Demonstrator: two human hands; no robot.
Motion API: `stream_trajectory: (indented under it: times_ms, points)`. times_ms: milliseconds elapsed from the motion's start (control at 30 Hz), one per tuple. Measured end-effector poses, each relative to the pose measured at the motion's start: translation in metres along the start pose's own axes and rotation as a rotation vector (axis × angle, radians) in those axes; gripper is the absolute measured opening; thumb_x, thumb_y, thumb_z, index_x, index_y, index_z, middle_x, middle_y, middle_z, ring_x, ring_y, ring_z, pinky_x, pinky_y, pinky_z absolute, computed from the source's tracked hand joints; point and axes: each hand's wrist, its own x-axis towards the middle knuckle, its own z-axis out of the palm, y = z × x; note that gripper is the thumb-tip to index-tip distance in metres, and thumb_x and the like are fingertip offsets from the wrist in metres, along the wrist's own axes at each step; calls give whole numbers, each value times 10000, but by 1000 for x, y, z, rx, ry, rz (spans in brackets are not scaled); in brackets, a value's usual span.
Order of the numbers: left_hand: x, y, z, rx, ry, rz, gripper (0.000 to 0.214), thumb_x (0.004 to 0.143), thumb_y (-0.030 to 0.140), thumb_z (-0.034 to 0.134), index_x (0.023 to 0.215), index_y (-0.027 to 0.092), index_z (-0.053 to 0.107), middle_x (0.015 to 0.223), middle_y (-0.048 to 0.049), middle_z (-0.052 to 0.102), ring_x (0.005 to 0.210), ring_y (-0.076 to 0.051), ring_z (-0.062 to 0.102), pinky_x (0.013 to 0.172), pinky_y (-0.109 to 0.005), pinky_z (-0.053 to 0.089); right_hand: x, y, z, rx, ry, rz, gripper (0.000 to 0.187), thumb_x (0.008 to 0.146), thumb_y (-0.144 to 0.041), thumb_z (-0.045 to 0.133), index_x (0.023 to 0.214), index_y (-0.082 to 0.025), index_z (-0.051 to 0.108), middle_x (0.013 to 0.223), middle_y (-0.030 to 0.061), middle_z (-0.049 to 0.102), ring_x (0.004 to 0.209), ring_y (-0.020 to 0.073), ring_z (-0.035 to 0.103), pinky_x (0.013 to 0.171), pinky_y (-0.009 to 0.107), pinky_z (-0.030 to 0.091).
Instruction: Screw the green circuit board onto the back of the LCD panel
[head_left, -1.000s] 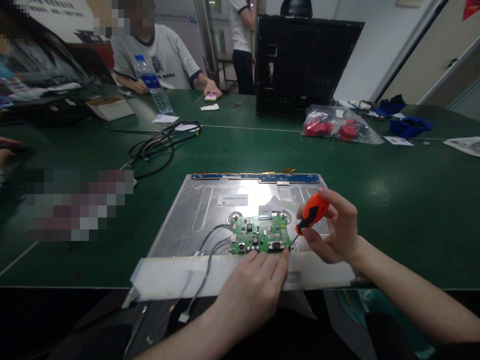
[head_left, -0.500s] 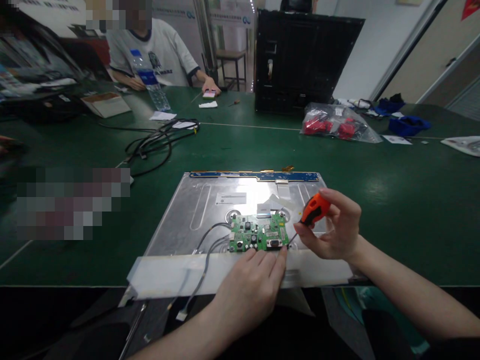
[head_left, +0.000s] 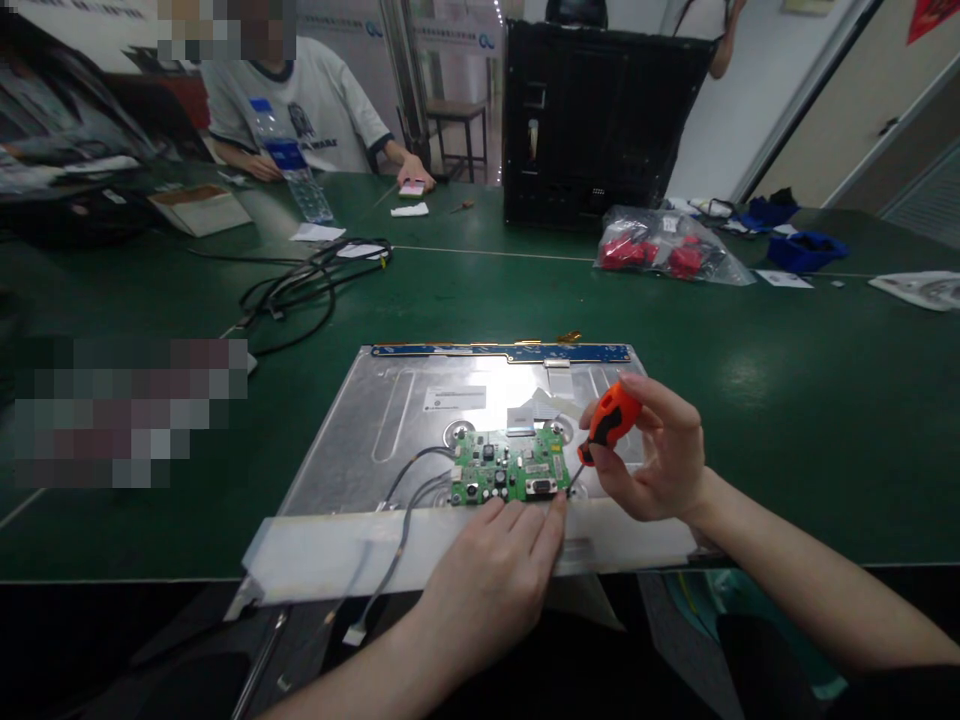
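A green circuit board [head_left: 510, 466] with two cables lies on the silver metal back of a display panel [head_left: 352, 440]. My right hand [head_left: 660, 450] grips an orange and black screwdriver [head_left: 611, 420] between thumb and fingers. Its shaft slants down to the board's lower right corner, where the tip is too small to make out clearly. My left hand [head_left: 499, 560] rests over the panel's white lower strip, fingers laid against the board's near edge. Its index finger reaches that same corner beside the screwdriver tip. Below the board, a loose white connector [head_left: 355, 633] hangs over the table edge.
Coiled black cables [head_left: 300, 285] and a water bottle [head_left: 296, 170] are at the back left of the green table [head_left: 465, 300]. A large black panel [head_left: 592, 130] stands at the back beside a plastic bag with red items [head_left: 667, 250]. A person [head_left: 322, 110] sits across.
The screwdriver handle has become more upright, its shaft still toward the same corner. My left hand stays against the board. The whole view shifts slightly, and another person's arm appears behind the black panel.
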Motion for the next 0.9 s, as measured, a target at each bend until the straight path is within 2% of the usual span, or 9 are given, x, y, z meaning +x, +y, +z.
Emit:
stream_trajectory:
  times_ms: [133, 300, 433, 533, 633, 767, 900]
  points:
    - [1, 0, 0, 6, -18, 4, 350, 1001, 64, 392, 1278, 13, 599, 789, -47, 658, 657, -201, 613, 624, -352, 487, 2, -2, 1, -60, 50, -6, 809, 828, -84, 622, 1572, -246, 350, 944, 0, 602, 557, 105, 554, 429, 230, 531]
    - [3, 0, -1, 3, -18, 4, 348, 1000, 76, 403, 1280, 13, 598, 791, -48, 659, 659, -209, 618, 613, -359, 500, 6, -3, 0, -92, 58, -44, 797, 826, -103, 663, 1556, -221, 366, 1021, 26, 595, 546, 89, 540, 400, 223, 492]
    - [2, 0, 0, 3, 0, 5, 342, 1001, 77, 400, 1270, 24, 605, 800, -51, 666, 665, -206, 622, 619, -355, 508, 6, -2, -2, -24, 9, -45, 760, 857, -130, 625, 1561, -213, 351, 960, 14, 605, 561, 104, 560, 425, 228, 512]
    - [1, 0, 0, -2, 8, 4, 343, 992, 66, 394, 1256, 26, 609, 795, -51, 666, 671, -204, 627, 624, -347, 509, 5, -1, -3, 37, -7, -39, 746, 855, -125, 577, 1559, -210, 346, 992, 35, 612, 598, 124, 598, 448, 252, 539]
    - [2, -1, 0, -3, 6, 2, 347, 975, 57, 403, 1253, 35, 609, 796, -49, 669, 676, -198, 630, 633, -340, 508, 4, -1, -2, 38, -13, -34, 761, 842, -106, 558, 1564, -207, 339, 1021, 48, 618, 614, 132, 609, 451, 263, 551]
    - [2, 0, -2, -3, -19, 4, 353, 964, 57, 415, 1259, 33, 608, 798, -53, 671, 681, -201, 634, 639, -342, 507, 3, -1, -1, 12, 16, -42, 772, 833, -94, 575, 1568, -189, 357, 947, 23, 612, 570, 125, 576, 416, 248, 524]
    - [1, 0, -2, -2, -24, 1, 347, 970, 65, 425, 1265, 33, 607, 789, -51, 667, 685, -203, 636, 638, -335, 497, 3, -2, 0, -48, 47, -33, 798, 829, -96, 613, 1574, -226, 358, 1098, 54, 630, 575, 102, 571, 426, 235, 527]
